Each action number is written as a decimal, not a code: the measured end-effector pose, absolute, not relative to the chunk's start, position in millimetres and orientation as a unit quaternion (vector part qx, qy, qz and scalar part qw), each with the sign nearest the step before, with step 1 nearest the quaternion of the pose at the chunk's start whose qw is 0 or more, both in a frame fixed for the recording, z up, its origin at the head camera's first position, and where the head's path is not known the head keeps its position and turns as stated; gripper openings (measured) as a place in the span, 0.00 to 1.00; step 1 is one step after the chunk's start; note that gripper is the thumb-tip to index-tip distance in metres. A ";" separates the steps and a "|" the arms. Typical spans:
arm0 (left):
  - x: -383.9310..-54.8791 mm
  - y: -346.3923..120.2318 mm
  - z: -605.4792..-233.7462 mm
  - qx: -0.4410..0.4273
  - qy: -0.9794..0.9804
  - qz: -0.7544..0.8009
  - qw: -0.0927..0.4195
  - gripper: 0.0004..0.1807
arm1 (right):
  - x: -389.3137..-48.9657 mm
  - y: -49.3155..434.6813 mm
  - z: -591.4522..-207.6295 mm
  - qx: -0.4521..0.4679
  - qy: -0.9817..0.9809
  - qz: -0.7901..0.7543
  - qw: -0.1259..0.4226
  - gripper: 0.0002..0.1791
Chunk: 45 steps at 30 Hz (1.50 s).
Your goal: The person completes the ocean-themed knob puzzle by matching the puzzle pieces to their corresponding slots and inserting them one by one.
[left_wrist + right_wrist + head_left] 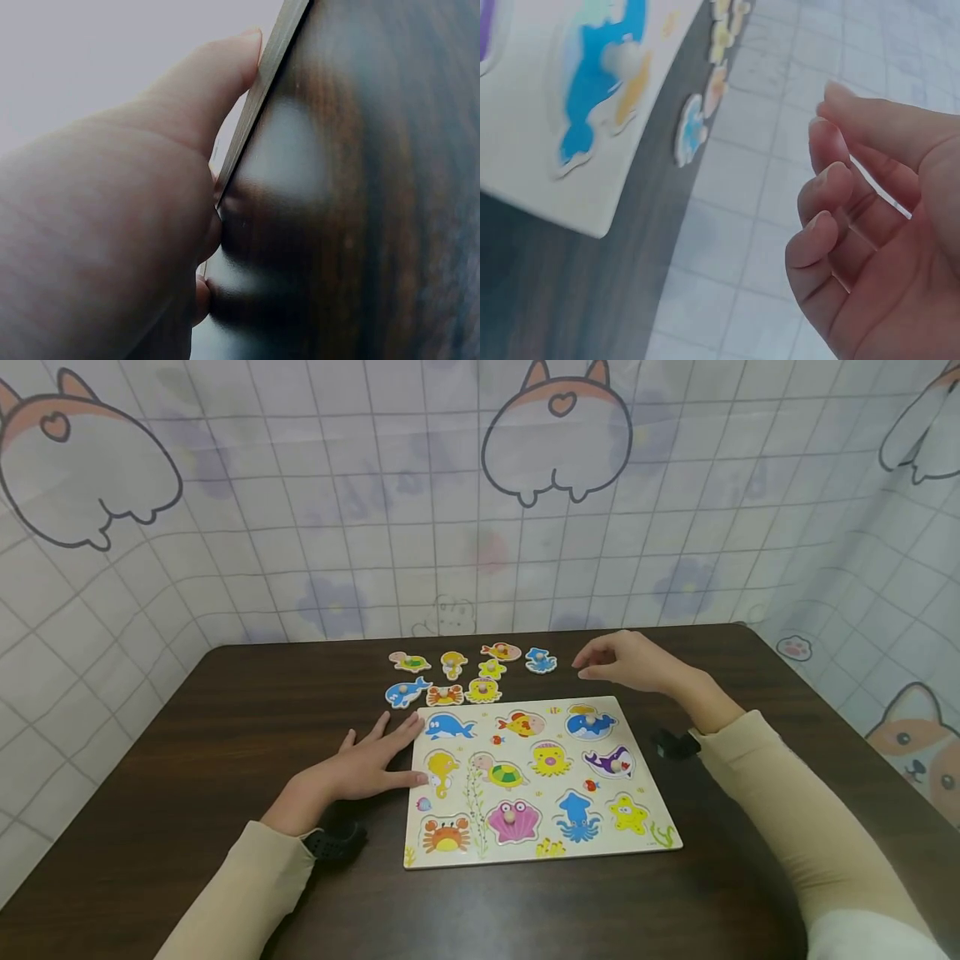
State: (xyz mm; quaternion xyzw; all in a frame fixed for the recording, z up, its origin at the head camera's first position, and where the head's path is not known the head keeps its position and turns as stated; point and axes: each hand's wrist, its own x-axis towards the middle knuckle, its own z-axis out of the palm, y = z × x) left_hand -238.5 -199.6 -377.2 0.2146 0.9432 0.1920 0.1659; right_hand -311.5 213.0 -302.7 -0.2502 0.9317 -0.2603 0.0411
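A wooden sea-animal puzzle board lies on the table. My left hand rests at its left edge, fingers spread; in the left wrist view the thumb touches the board's side. Knobbed pieces sit in three recesses: a blue whale, a purple orca and a pink shell. My right hand hovers past the board's far right corner, nearest the loose blue squid piece. Its fingers bend loosely towards the thumb, with nothing between them in the right wrist view.
Behind the board lie other loose pieces: a turtle, seahorse, fish, starfish, blue whale, crab and octopus. A patterned curtain hangs beyond the dark table.
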 end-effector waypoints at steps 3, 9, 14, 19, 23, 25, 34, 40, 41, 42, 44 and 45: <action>-239.2 -199.6 -377.3 0.218 0.943 0.192 0.164 0.54 | -315.8 205.2 -299.8 -0.246 0.930 -0.271 0.036 0.12; -238.4 -199.0 -376.3 0.222 0.942 0.192 0.164 0.53 | -325.8 187.7 -299.8 -0.234 0.924 -0.301 0.036 0.14; -237.9 -199.0 -376.6 0.217 0.943 0.192 0.166 0.53 | -333.8 167.7 -301.3 -0.241 0.915 -0.322 0.035 0.14; -237.5 -200.6 -376.3 0.216 0.943 0.195 0.165 0.54 | -342.0 148.6 -304.5 -0.248 0.908 -0.334 0.044 0.14; -238.5 -201.5 -377.7 0.220 0.942 0.196 0.162 0.54 | -348.5 135.9 -310.0 -0.240 0.905 -0.349 0.054 0.14; -239.1 -201.7 -378.8 0.221 0.942 0.195 0.162 0.53 | -351.8 130.9 -313.4 -0.228 0.901 -0.363 0.061 0.15; -238.9 -201.4 -378.3 0.220 0.943 0.189 0.164 0.54 | -362.8 108.8 -328.7 -0.188 0.882 -0.423 0.089 0.16; -238.8 -200.6 -376.6 0.219 0.942 0.191 0.166 0.54 | -368.3 93.7 -340.7 -0.191 0.881 -0.420 0.108 0.15; -238.9 -200.6 -376.6 0.219 0.943 0.190 0.166 0.54 | -368.7 91.3 -342.3 -0.190 0.882 -0.417 0.113 0.15; -238.9 -200.5 -376.6 0.218 0.943 0.190 0.167 0.54 | -369.5 88.9 -343.9 -0.188 0.884 -0.411 0.117 0.14; -238.7 -200.7 -376.7 0.217 0.943 0.189 0.168 0.54 | -370.4 84.8 -346.5 -0.182 0.891 -0.397 0.125 0.13; -238.4 -200.7 -376.6 0.217 0.943 0.189 0.168 0.54 | -370.9 83.4 -347.4 -0.178 0.895 -0.387 0.128 0.13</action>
